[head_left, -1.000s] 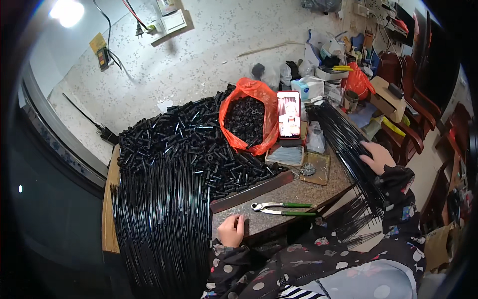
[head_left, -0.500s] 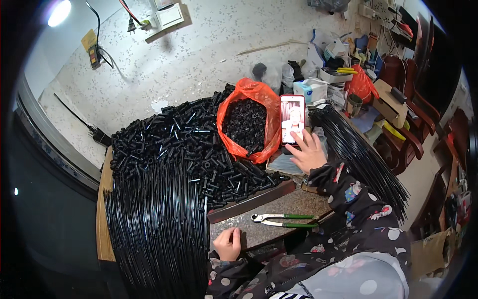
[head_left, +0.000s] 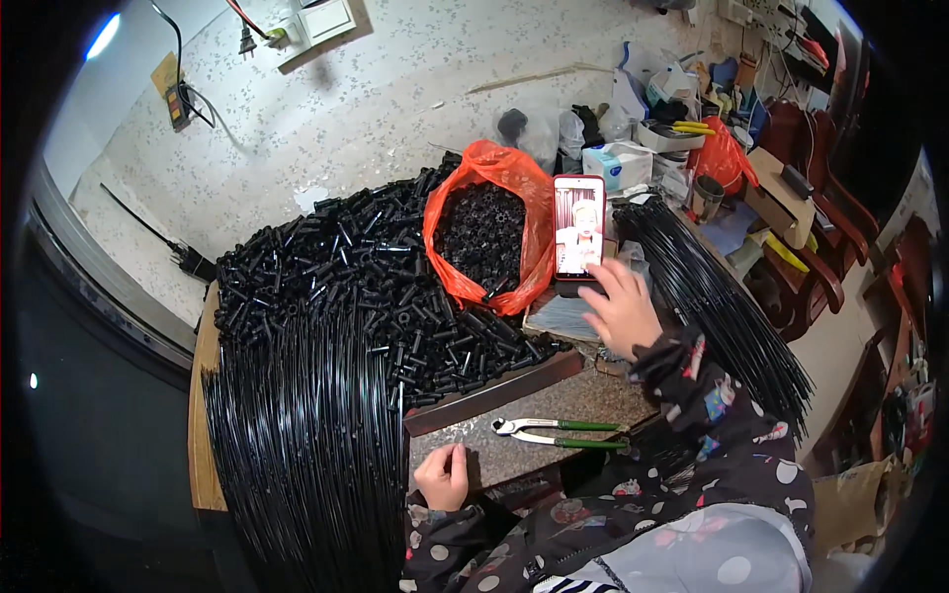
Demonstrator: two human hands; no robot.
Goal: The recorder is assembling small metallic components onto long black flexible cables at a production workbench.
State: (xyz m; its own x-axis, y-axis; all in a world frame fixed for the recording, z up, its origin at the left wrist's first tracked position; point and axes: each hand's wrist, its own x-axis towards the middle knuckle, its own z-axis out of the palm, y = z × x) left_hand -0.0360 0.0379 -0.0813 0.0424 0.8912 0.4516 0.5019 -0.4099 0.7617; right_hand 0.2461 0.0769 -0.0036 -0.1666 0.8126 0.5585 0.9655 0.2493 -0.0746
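Note:
My right hand [head_left: 625, 312] is spread open just below a red-cased phone [head_left: 579, 227] that stands upright with a lit screen showing a person. Its fingertips are near the phone's lower edge; whether they touch it I cannot tell. At the front edge of the table, my left hand [head_left: 442, 478] rests curled into a loose fist, with nothing visible in it. Pincers with green handles [head_left: 561, 435] lie between my hands, jaws to the left. Left of the phone stands an open red plastic bag [head_left: 539, 203] full of small black parts.
A heap of short black tubular pieces [head_left: 326, 257] covers the table behind a dark brown strip [head_left: 494, 393]. Long thin black rods [head_left: 306, 435] hang over the front left; another bundle of rods [head_left: 717, 292] lies at right. A tissue pack [head_left: 618, 166] and clutter sit at the back right.
My right hand has drawn back slightly from the phone's screen, down and to the right. My left hand stays curled at the table edge. The whole view has shifted a little.

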